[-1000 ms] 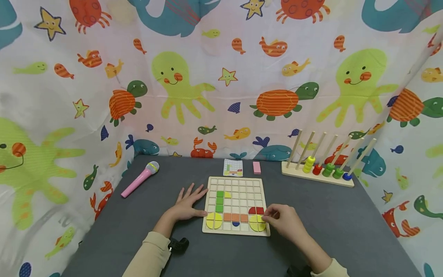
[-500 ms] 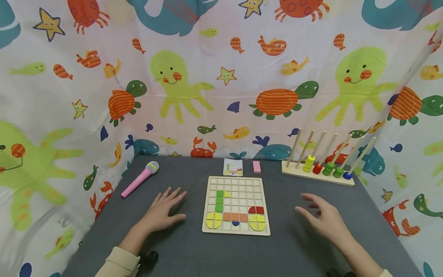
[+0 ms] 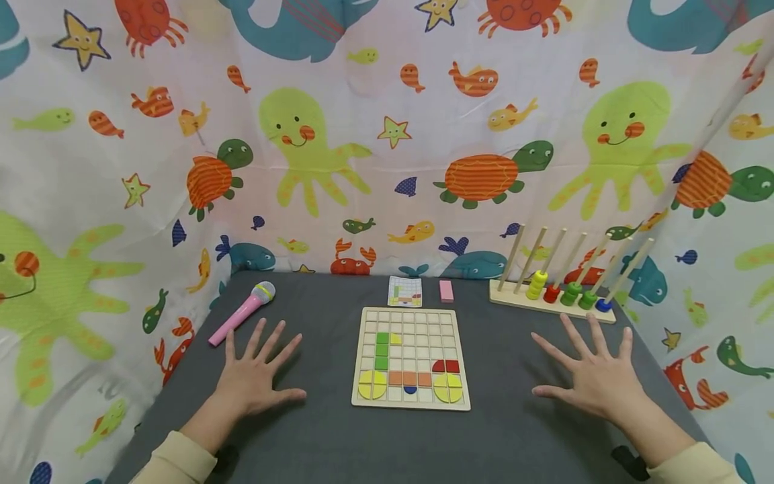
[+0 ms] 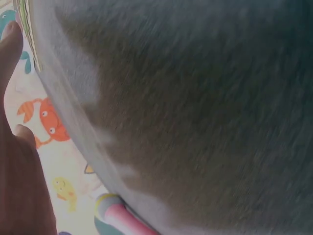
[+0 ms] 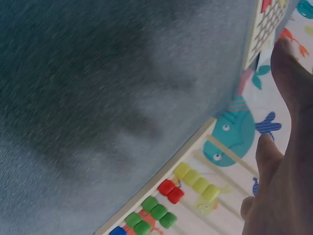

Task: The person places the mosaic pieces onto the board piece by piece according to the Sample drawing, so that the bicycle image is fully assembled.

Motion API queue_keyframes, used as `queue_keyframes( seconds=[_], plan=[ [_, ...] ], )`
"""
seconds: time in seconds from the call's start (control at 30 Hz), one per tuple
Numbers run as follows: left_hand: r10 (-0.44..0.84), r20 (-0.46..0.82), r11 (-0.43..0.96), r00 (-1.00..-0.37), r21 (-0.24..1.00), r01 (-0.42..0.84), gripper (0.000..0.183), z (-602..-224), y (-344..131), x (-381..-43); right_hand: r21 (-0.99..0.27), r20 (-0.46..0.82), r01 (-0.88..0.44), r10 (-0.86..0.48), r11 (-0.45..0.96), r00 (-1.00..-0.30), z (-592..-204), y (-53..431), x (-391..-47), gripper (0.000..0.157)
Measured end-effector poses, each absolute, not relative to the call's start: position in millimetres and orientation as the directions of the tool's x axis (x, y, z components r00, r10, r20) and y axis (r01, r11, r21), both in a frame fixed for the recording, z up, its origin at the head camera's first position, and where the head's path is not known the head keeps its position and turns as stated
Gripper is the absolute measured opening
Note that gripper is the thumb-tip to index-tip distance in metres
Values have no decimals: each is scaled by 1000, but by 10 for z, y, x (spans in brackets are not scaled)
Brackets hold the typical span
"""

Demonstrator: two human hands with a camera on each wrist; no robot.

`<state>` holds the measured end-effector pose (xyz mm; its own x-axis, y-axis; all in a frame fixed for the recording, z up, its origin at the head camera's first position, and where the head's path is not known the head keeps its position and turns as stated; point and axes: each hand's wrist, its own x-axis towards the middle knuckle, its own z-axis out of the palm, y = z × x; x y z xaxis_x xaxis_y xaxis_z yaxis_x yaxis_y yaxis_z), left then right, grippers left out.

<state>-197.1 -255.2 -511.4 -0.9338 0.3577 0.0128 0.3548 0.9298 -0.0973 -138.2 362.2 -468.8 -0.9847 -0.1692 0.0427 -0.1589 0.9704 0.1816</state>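
Note:
In the head view a wooden grid board (image 3: 410, 321) lies flat between the two hands. Set in its squares are green squares (image 3: 381, 350), a small yellow piece (image 3: 396, 339), orange squares (image 3: 410, 378), red pieces (image 3: 446, 366), a blue half-round piece (image 3: 410, 390) and two yellow circles (image 3: 371, 385) made of quarters. My left hand (image 3: 250, 383), fingers spread, is left of the board, near a pink toy microphone (image 3: 240, 314). To the right, apart from the board, my right hand (image 3: 598, 376) also spreads its fingers. Neither holds anything.
A printed pattern card (image 3: 405, 292) and a pink block (image 3: 446, 291) lie behind the board. At the back right stands a wooden peg rack (image 3: 550, 304) with coloured rings on some pegs. A sea-animal curtain (image 3: 387, 222) borders the grey table (image 3: 338, 444).
Both hands have left the board's sides and moved outward, the left to the left and the right to the right. The right fingers, formerly bent at the yellow circle, are now spread. The pieces stay put.

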Motion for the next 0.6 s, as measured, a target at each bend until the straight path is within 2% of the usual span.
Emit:
queue_keyframes(
  seconds=[0.23, 0.6],
  plan=[
    [341, -39, 935, -939, -87, 343, 110, -5025, -2543, -1976, 222, 76, -140, -160, 965, -984, -4687, 3721, -1364, 106],
    [324, -53, 942, -945, -79, 328, 114, -5105, -2576, -1925, 244, 71, -163, -185, 956, -980, -4722, 3749, -1375, 105]
  ],
)
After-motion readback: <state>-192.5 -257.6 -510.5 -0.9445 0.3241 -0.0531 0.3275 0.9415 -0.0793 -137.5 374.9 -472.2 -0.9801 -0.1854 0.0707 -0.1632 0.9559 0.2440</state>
